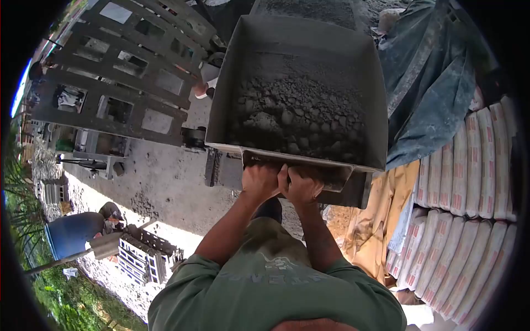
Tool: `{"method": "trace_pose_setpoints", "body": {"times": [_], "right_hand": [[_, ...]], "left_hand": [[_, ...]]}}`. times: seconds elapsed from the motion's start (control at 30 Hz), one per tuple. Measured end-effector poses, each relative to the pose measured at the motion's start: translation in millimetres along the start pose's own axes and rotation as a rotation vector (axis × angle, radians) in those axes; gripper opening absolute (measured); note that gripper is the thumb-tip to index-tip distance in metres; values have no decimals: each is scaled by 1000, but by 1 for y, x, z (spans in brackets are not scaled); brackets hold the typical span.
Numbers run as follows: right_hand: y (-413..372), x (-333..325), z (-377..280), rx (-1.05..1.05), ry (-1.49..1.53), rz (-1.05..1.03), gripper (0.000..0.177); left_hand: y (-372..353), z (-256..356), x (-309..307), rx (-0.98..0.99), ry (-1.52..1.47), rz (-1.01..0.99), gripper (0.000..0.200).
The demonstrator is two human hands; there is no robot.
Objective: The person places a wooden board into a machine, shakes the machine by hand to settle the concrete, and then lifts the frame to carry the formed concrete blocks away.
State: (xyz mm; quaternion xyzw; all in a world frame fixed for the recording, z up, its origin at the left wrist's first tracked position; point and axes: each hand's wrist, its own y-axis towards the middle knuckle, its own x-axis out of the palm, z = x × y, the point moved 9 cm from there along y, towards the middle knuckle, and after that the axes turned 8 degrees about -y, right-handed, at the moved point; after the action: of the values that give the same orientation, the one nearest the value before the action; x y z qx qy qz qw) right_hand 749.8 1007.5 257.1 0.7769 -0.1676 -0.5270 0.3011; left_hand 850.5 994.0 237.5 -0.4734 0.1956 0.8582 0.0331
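Note:
A wide grey metal hopper point(298, 148) fills the upper middle of the head view, holding dark, damp-looking concrete mix point(301, 105) with coarse lumps toward the near side. Both hands are at its near wall, side by side, under a protruding metal lip. My left hand point(260, 180) is closed over the edge there, with its fingertips hidden. Beside it, my right hand point(302, 183) is closed on the same part, its thumb up against the left hand. Exactly what shape the fingers wrap around is concealed by the lip.
At left stands a large slotted metal frame point(118, 69). Lower left are a blue barrel point(74, 231) and concrete blocks point(138, 259). To the right, a dark tarp point(430, 105) hangs beside stacked cement bags point(458, 254) and brown sheeting point(381, 226). A person's foot point(203, 92) shows behind the frame.

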Motion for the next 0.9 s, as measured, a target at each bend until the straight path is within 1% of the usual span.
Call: {"method": "trace_pose_setpoints", "body": {"times": [0.03, 0.07, 0.1, 0.13, 0.17, 0.2, 0.23, 0.27, 0.3, 0.33, 0.37, 0.4, 0.47, 0.5, 0.53, 0.57, 0.6, 0.63, 0.67, 0.7, 0.73, 0.77, 0.8, 0.83, 0.87, 0.9], "right_hand": [[18, 14, 9, -13, -23, 23, 21], [45, 34, 23, -18, -50, 76, 25], [78, 50, 33, -19, -64, 110, 25], [106, 75, 49, 8, -241, 122, 24], [131, 102, 73, 104, -232, 112, 25], [158, 130, 91, 130, -336, 68, 25], [187, 154, 115, 204, -405, 56, 27], [213, 172, 123, 163, -415, 74, 28], [233, 197, 143, 192, -432, 34, 33], [261, 219, 163, 301, -440, -180, 40], [283, 232, 170, 308, -435, -216, 44], [302, 248, 179, 276, -449, -188, 44], [342, 279, 199, 326, -397, -247, 47], [356, 294, 203, 346, -387, -228, 47], [368, 310, 200, 286, -344, -227, 42], [372, 316, 202, 227, -312, -224, 38], [375, 288, 175, 114, -49, 121, 30], [360, 257, 147, -7, 194, 457, 25], [337, 234, 120, -66, 202, 486, 24], [311, 212, 96, -69, 228, 452, 27], [279, 186, 80, -74, 253, 420, 31], [245, 160, 75, -69, 253, 333, 30], [216, 137, 68, -71, 260, 248, 30], [190, 100, 74, -77, 230, 256, 29], [159, 61, 90, -82, 204, 260, 30], [132, 13, 117, -20, 126, 249, 30]], "left_hand": [[29, -17, 12, -105, 12, -84, 24], [62, -30, 27, -73, 45, -149, 23], [96, -45, 41, -39, 80, -211, 23], [135, -58, 50, -12, 88, -164, 23], [172, -69, 58, 12, 94, -117, 23], [212, -80, 66, -19, 79, -165, 23], [248, -90, 72, -49, 63, -209, 24], [281, -88, 66, 91, 72, -25, 27], [293, -87, 57, 227, 82, 150, 31], [292, -91, 49, 217, 79, 138, 31], [285, -85, 16, 208, -50, 242, 34], [268, -78, -18, 208, -173, 339, 39], [204, -72, -79, 98, -521, 356, 45], [160, -78, -100, 12, -606, 386, 41], [107, -77, -124, 129, -478, 422, 34], [59, -76, -156, 224, -551, 578, 26], [17, -80, -194, 214, -424, 787, 25], [-18, -86, -241, 219, -158, 905, 28], [-59, -108, -288, 49, -120, 1245, 41], [-81, -112, -336, -3, -45, 1403, 49], [-99, -139, -374, -178, -364, 1547, 57], [-72, -149, -389, -284, -690, 1568, 65], [-38, -152, -391, -338, -862, 1478, 76], [-11, -154, -392, -405, -1037, 1330, 81], [8, -155, -396, -378, -1123, 1127, 85], [17, -153, -401, -386, -1119, 1065, 86]]}}
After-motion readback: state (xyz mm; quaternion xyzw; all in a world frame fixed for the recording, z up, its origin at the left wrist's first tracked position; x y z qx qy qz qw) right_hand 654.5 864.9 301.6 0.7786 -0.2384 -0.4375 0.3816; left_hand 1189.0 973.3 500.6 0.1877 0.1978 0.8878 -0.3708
